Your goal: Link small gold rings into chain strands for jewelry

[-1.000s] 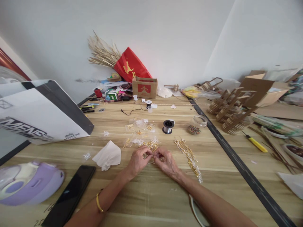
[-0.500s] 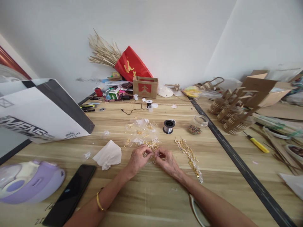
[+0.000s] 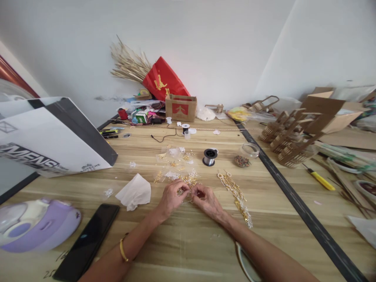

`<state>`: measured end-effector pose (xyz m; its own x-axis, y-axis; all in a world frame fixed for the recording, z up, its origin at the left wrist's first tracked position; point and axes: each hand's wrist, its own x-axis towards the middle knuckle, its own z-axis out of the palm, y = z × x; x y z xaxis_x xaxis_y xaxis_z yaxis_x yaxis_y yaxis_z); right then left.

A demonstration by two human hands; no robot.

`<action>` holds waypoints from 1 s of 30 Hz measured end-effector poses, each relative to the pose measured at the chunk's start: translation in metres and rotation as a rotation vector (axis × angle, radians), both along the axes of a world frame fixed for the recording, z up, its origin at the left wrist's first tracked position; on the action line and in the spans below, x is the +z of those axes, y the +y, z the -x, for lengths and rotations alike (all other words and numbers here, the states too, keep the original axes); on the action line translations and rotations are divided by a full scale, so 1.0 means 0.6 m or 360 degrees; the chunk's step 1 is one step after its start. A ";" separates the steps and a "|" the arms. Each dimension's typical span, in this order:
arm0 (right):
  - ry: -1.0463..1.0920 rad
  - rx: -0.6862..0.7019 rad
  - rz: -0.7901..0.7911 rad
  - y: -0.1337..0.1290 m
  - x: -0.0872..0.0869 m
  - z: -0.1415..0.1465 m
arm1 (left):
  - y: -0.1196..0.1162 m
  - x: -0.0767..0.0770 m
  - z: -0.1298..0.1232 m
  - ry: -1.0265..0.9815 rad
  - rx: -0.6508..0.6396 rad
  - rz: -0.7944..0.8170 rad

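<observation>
My left hand (image 3: 174, 196) and my right hand (image 3: 207, 200) face each other at the middle of the table, thumbs and forefingers pinched close together. Whatever sits between the fingertips is too small to make out. Just below them a thin silvery chain (image 3: 186, 202) with a ring at its end shows in part. Under and behind the fingers spreads a pile of small gold and silver beads and findings (image 3: 189, 180), partly hidden by my hands. Right of my right hand lies a bundle of gold and silver bead chains (image 3: 237, 196). A spool of clear thread (image 3: 209, 157) stands behind.
Left are a white cloth (image 3: 135, 192), a black phone (image 3: 88, 241), a lilac device (image 3: 41, 227) and a large white box (image 3: 55, 137). Right are a glass bowl of beads (image 3: 243, 159), small woven baskets (image 3: 293, 145) and a yellow-handled tool (image 3: 321, 180). Behind stands a paper bag (image 3: 180, 109).
Both hands keep nearly the same pinched pose over the beads. The view has shifted very slightly; nothing else has visibly moved.
</observation>
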<state>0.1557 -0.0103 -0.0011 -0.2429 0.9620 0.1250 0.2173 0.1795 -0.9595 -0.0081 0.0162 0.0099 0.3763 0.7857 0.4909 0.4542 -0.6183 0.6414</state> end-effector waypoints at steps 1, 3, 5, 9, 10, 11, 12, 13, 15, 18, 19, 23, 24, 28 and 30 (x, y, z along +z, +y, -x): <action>-0.0001 0.0000 0.0000 0.000 0.000 0.000 | 0.000 0.000 0.000 0.0003 -0.0002 -0.0003; 0.0004 -0.0005 -0.0003 0.000 0.002 0.000 | 0.001 -0.001 0.000 0.0008 -0.0002 -0.0011; 0.0001 -0.0015 -0.0005 -0.001 0.004 0.000 | 0.001 -0.002 0.000 0.0010 -0.0001 -0.0017; -0.0011 -0.0031 -0.0011 -0.001 0.007 0.001 | 0.000 -0.003 0.000 0.0009 -0.0005 -0.0017; -0.0011 -0.0030 -0.0016 -0.001 0.008 0.001 | 0.000 -0.002 0.000 0.0010 -0.0004 -0.0016; -0.0011 -0.0028 -0.0021 -0.001 0.008 0.001 | -0.001 -0.002 0.000 0.0013 -0.0003 -0.0013; -0.0010 -0.0027 -0.0025 -0.001 0.008 0.001 | -0.001 -0.001 0.000 0.0015 -0.0003 -0.0013; -0.0009 -0.0027 -0.0024 -0.001 0.008 0.001 | -0.001 0.000 -0.001 0.0016 0.0000 -0.0014; -0.0010 -0.0027 -0.0018 -0.001 0.009 0.002 | -0.002 0.002 -0.002 0.0018 0.0003 -0.0013; -0.0017 -0.0025 -0.0004 -0.001 0.012 0.002 | -0.003 0.005 -0.002 0.0011 0.0002 0.0000; -0.0016 -0.0021 0.0001 -0.002 0.013 0.002 | -0.003 0.005 -0.002 0.0008 0.0000 0.0003; -0.0022 -0.0021 -0.0010 -0.001 0.012 0.001 | -0.003 0.004 -0.002 0.0001 -0.0001 0.0004; -0.0025 -0.0025 -0.0015 -0.001 0.011 0.001 | -0.003 0.003 -0.001 0.0001 -0.0001 0.0004; -0.0031 -0.0037 -0.0007 0.000 0.009 0.001 | -0.003 0.003 -0.001 0.0011 0.0009 0.0016; -0.0026 -0.0035 0.0000 0.000 0.008 0.001 | -0.003 0.003 -0.002 0.0010 0.0011 0.0022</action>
